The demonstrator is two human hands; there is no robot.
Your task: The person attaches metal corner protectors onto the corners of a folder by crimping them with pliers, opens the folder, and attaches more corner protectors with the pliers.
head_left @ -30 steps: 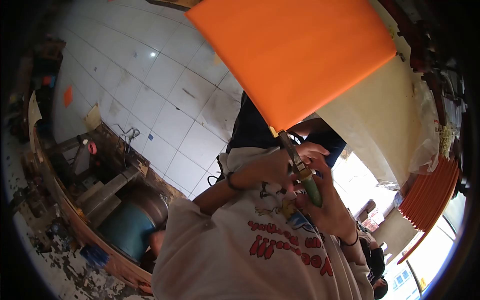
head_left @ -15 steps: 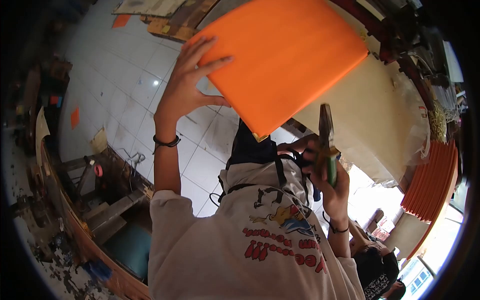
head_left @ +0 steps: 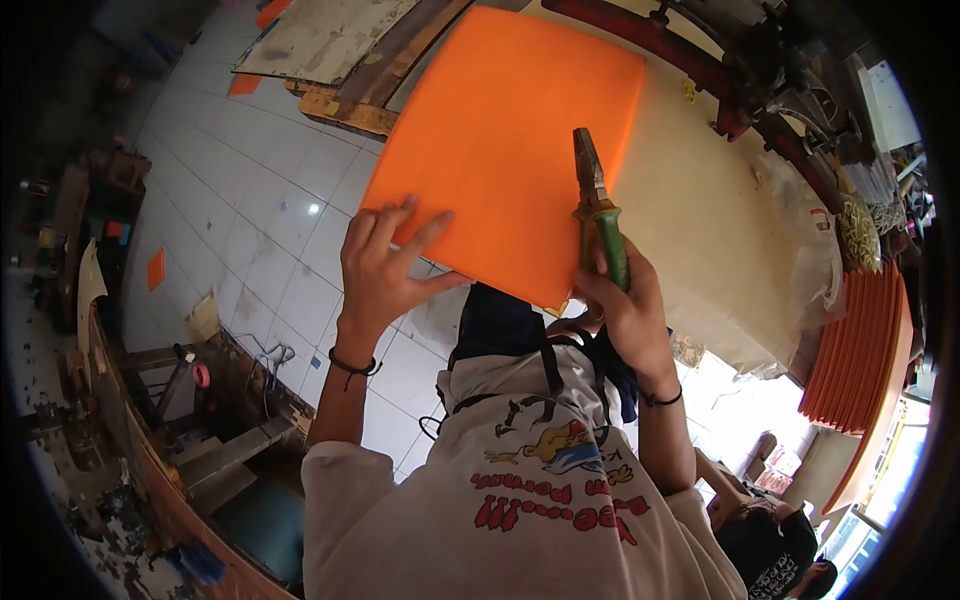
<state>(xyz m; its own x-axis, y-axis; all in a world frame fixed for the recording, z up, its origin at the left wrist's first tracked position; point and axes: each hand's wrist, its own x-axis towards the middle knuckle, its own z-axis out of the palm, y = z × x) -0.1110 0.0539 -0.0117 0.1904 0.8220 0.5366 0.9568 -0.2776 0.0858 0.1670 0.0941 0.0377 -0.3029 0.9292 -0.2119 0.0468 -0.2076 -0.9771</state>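
1. While the pliers (head_left: 598, 208) were down at the board's near corner a second ago, they're off it now, with the metal end up over the orange board (head_left: 500, 150).
2. Right hand (head_left: 628, 308) has a firm grip on the green handles, so the tool's never been put down.
3. Left hand (head_left: 385, 265) was away from the top edge in that first shot; now it's got fingers splayed on the board and a thumb along the edge. Can't tell if that's a proper pinch or just resting.
4. Board's over the table (head_left: 720, 240), near corner poking out past it, and it looks turned counterclockwise since half a second ago.
5. The gold corner piece (head_left: 556, 309) sits clear of the pliers, so I'd call this board handling, not plier work.
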